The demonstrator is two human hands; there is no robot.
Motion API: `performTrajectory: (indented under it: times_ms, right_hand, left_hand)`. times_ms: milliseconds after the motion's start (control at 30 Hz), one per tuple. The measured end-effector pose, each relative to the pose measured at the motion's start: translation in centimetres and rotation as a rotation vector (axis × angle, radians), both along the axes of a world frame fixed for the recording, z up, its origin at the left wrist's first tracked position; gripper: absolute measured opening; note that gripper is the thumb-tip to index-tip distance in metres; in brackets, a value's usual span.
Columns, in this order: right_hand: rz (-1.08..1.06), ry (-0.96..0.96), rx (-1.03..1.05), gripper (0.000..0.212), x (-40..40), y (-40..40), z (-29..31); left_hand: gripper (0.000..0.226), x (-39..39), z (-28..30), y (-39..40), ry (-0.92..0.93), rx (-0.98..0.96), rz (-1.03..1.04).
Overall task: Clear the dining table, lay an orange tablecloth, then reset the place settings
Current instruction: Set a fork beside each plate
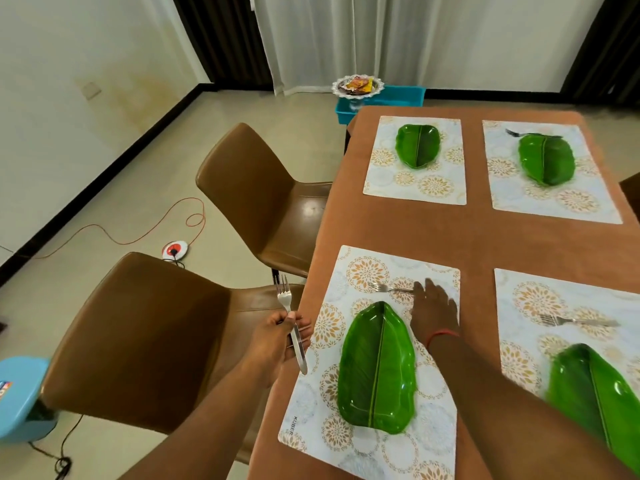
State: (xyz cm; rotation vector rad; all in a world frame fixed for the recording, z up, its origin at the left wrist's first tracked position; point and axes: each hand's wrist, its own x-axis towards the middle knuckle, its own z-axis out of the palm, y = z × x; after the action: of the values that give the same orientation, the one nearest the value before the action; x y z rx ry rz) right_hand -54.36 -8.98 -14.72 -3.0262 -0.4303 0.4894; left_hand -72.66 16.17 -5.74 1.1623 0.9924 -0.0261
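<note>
A thin, stiff, slippery steel fork (292,327) is pinched mid-handle in the left hand (277,336). The right hand (434,306), fingers straight, is laid on a second fork (389,288), best lifted by its handle.

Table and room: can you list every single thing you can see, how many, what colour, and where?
Tablecloth: one, orange-brown, covering the table.
Placemats: four, pale with gold flowers, on the cloth.
Leaf plates: four, green, one on each mat.
Forks: three lying on the mats, silver; the far left mat has none.
Held fork: one, silver, beyond the table's left edge.
Chairs: two, brown, left of the table.
Blue tub: one, past the far end, with a snack dish on it.
Orange cord: one, on the floor.
Left hand: grips the held fork.
Right hand: fingers on the near left mat's fork.
</note>
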Motion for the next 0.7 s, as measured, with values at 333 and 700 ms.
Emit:
performTrajectory:
  times_ms: [333,700]
  right_hand:
    - [-0.063,0.056,0.051,0.087,0.5,-3.9,-1.5]
    - [0.052,0.064,0.01,0.09,2.5,-5.1,-0.8]
  left_hand:
    - [0.024,-2.2,0.2,-4.0,0.025,-0.004,0.049]
    - [0.023,-6.5,1.2,-5.4,-0.015,0.015,0.173]
